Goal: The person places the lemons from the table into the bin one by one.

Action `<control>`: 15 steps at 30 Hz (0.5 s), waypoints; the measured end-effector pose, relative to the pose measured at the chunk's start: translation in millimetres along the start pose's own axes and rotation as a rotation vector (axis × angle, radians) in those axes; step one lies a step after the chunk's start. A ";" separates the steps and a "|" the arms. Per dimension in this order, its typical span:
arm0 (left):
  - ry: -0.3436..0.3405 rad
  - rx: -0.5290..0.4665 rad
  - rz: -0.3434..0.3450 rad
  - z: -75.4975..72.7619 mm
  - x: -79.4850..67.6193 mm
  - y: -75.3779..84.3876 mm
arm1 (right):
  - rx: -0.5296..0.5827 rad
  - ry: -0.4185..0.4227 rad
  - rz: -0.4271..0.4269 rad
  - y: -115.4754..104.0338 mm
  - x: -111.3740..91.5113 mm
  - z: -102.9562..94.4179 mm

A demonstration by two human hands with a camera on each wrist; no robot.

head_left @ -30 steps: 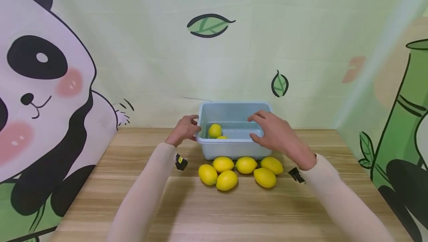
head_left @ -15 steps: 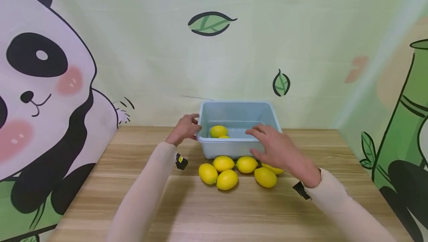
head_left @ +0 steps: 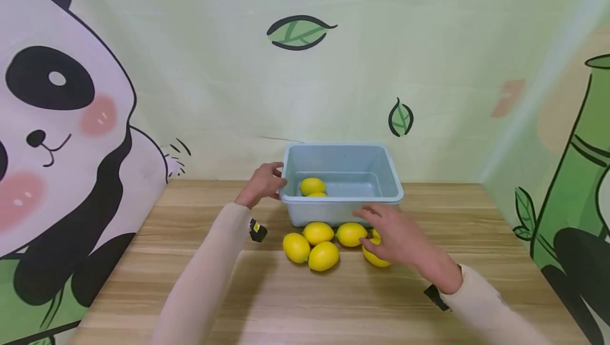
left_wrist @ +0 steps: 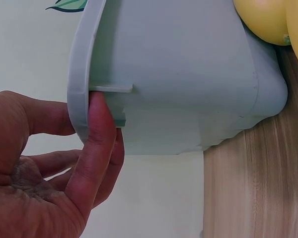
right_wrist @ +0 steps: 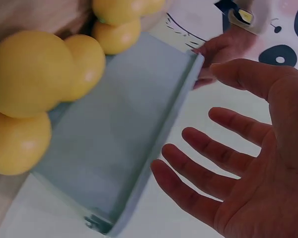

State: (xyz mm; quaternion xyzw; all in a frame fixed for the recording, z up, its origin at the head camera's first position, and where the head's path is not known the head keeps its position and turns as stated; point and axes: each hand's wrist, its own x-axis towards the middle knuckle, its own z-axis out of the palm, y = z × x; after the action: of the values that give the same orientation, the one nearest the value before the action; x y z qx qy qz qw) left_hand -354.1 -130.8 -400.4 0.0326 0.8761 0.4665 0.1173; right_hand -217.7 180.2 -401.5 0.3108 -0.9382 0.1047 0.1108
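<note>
A light blue plastic bin stands on the table near the back wall. My left hand pinches its left rim; in the left wrist view, the thumb and fingers of that hand lie on either side of the lip. Inside the bin, at the left, are two lemons, the nearer one partly hidden by the front wall. Several lemons lie on the table just in front of the bin. Over the right-hand ones hovers my right hand, fingers spread and holding nothing, partly covering two of them.
The wood-grain table extends toward me and to both sides. A fabric backdrop printed with pandas, leaves and bamboo rises behind and beside it. Black wrist cameras sit under both sleeves.
My right hand has drawn back from inside the bin, over its front rim, to above the right-hand lemons. A lemon in the bin has shifted slightly right. My left hand stays on the rim.
</note>
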 end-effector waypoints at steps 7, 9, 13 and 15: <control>-0.002 -0.013 -0.012 0.0 2.6 1.7 | 0.002 -0.081 0.062 5.3 -10.6 17.4; -0.002 -0.014 -0.014 0.1 2.8 1.8 | -0.001 -0.091 0.070 8.5 -13.4 23.9; -0.003 -0.012 -0.021 0.1 1.6 2.2 | -0.006 -0.095 0.086 14.7 -17.8 37.8; -0.003 -0.010 -0.028 0.3 1.2 2.0 | -0.007 -0.100 0.099 17.0 -19.4 43.7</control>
State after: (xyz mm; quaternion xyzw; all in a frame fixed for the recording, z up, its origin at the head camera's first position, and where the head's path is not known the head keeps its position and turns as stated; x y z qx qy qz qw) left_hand -355.3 -129.2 -399.1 0.0204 0.8739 0.4693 0.1254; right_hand -219.1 192.7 -450.7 0.2684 -0.9572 0.0908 0.0597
